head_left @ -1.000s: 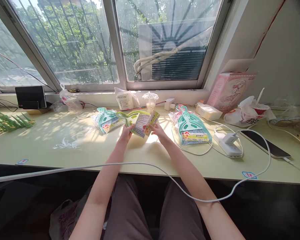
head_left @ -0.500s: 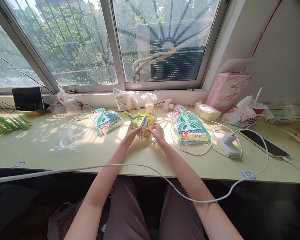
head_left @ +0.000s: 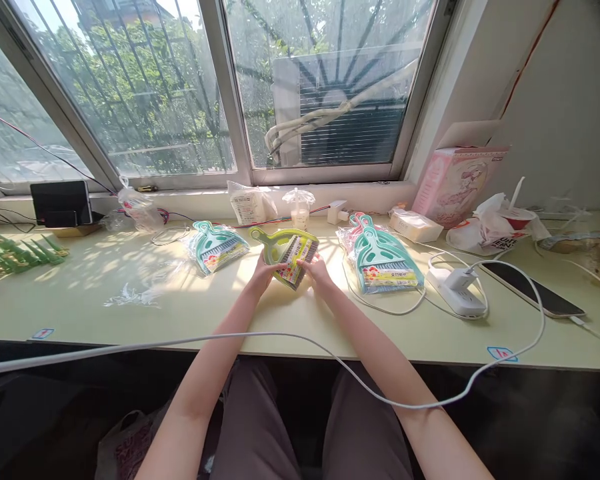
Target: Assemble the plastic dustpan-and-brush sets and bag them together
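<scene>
Sunlit counter (head_left: 80, 300) beneath a window (head_left: 175, 107): above mid-counter, between bagged dustpan sets (head_left: 386, 253), the left hand (head_left: 264, 273) grips the green dustpan (head_left: 277, 249) and the right hand (head_left: 318, 272) pinches the labelled brush (head_left: 307, 252) against it, likely keeping both together.

The cup (head_left: 299, 217) stands behind the held dustpan (head_left: 276, 248).

On my feed, a black tablet (head_left: 61, 203) stands propped toward the left, with green stems (head_left: 23, 257) lying nearer me. Below the window (head_left: 160, 107) I make out a tied plastic bag (head_left: 143, 208), a plastic-wrapped package (head_left: 249, 205) and a clear cup (head_left: 300, 217). Over on the right I see a pink box (head_left: 463, 185), a white power strip (head_left: 459, 295) and, near it, a dark phone (head_left: 533, 290); a white cable (head_left: 270, 334) sweeps across my foreground.
</scene>
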Demonstrator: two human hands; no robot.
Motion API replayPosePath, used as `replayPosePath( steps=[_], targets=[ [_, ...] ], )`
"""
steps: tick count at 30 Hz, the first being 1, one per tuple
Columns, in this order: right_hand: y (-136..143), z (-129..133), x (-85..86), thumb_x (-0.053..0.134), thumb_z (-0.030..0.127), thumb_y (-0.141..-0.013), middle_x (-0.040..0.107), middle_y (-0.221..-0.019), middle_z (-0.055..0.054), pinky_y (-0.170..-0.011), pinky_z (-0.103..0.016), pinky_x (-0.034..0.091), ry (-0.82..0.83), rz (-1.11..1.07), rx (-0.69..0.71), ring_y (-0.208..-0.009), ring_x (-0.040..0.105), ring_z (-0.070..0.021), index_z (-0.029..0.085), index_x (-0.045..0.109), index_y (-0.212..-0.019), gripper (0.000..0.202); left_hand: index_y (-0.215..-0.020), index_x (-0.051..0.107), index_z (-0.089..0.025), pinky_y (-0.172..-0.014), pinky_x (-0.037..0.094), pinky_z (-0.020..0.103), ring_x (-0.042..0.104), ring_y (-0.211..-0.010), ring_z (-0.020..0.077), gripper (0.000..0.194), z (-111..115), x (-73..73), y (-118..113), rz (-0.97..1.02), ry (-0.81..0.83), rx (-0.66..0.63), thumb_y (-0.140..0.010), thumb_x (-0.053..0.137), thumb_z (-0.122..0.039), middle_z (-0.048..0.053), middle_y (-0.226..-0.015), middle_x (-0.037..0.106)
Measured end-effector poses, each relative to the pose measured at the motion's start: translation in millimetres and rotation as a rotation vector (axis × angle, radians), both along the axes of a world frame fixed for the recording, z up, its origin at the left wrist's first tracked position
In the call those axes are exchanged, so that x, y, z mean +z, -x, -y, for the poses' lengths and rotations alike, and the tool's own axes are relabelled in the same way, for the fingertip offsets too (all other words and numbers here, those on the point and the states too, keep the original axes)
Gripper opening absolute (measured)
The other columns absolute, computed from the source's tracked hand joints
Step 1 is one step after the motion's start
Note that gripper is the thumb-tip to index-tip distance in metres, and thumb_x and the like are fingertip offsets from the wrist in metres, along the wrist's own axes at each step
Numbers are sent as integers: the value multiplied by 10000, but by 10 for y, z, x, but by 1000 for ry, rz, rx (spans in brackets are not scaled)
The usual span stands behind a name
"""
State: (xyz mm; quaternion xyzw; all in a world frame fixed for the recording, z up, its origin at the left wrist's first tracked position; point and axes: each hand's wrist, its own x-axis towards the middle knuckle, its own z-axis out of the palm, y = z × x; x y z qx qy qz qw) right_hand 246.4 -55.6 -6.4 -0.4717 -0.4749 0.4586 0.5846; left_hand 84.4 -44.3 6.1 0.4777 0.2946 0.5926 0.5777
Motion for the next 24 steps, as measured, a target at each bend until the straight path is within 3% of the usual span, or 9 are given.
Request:
replayPosePath(
  steps=[3,10,12,14,16,19,21,24],
  targets=[
    [-3,5,-1,722,221,-747,741,-1060,-73,-885,-366,599,109,-224,142,-1045,705,-240,195,591,-1064,344,-1183,612,-207,-924,526,363,668,-1039,253,738,-23,-3,32,-26,5,9,-513,904,-106,63,-1048,703],
    [-45,-2,35,674,120,-740,763,-958,-64,-870,-346,622,187,-324,70,-976,731,-224,183,624,-918,196,-1169,631,-211,-998,493,403,612,-1172,290,684,-80,-58,48,-145,2,56,-550,911,-134,117,-1189,654],
    [-66,-7,42,685,100,-721,761,-926,-71,-860,-359,631,202,-347,21,-959,734,-236,177,626,-892,197,-1150,637,-221,-1062,441,420,530,-1292,315,586,-99,-48,77,-185,16,205,-623,889,-182,134,-1276,611],
    [-88,-15,39,699,86,-700,757,-901,-71,-862,-370,632,203,-386,-12,-940,737,-241,174,624,-872,207,-1122,646,-236,-1124,377,429,414,-1400,320,453,-117,-5,233,-316,-34,476,-710,830,-199,135,-1368,548],
    [-109,-30,24,720,94,-684,751,-879,-66,-854,-377,635,190,-393,-20,-927,737,-243,180,620,-849,212,-1114,647,-242,-1167,320,462,309,-1462,325,353,-110,57,582,-567,-146,781,-780,742,-179,133,-1450,472],
    [-121,-58,-12,753,139,-676,743,-859,-58,-811,-375,643,136,-355,-7,-919,736,-250,194,617,-831,214,-1155,632,-207,-1188,209,578,256,-1471,382,345,4,118,1416,-956,-173,1103,-814,648,-154,183,-1520,383],
    [-106,-69,-36,755,160,-683,740,-849,-53,-785,-361,644,112,-343,6,-909,736,-248,200,623,-831,202,-1122,640,-169,-1175,173,608,259,-1459,422,350,147,126,2030,-1129,-62,1160,-777,695,-195,237,-1512,386],
    [-57,-58,-60,732,137,-691,745,-842,-48,-762,-339,639,148,-371,21,-878,738,-237,195,638,-837,183,-935,683,-168,-1139,235,609,320,-1420,453,212,391,129,2788,-1248,165,1054,-764,707,-291,228,-1397,534]
  ],
)
